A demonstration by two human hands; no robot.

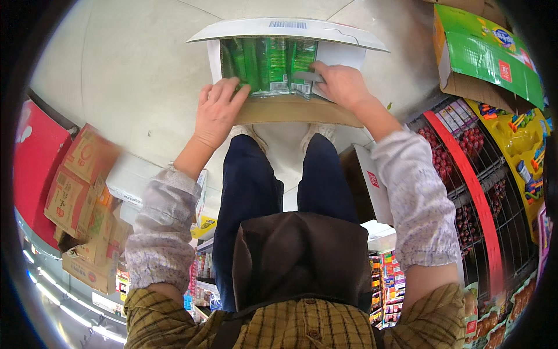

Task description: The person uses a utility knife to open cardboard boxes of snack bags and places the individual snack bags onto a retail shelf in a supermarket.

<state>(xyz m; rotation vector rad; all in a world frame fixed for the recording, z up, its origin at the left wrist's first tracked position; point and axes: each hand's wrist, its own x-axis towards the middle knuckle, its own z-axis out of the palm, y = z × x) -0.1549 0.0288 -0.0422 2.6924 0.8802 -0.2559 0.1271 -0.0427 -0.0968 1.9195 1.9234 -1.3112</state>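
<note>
An opened white cardboard carton (342, 54) with a brown inside stands on the floor before my feet. Its far flap is raised and bears a barcode; the near flap (296, 111) folds out towards me. Shiny green packets (279, 61) stand in a row inside. My left hand (220, 107) lies at the carton's near left corner, fingers apart and tips by the packets. At the right end, my right hand (342, 85) grips a small flat grey tool (308, 76), whose exact kind is unclear. The tool is just over the rightmost packets.
On my right are a black wire rack (488, 192) with a red strip, a yellow display tray (514, 135) and a green carton (492, 56). Brown cartons (72, 200) are stacked at left by a white box (130, 176). A white carton (372, 183) is beside my right leg.
</note>
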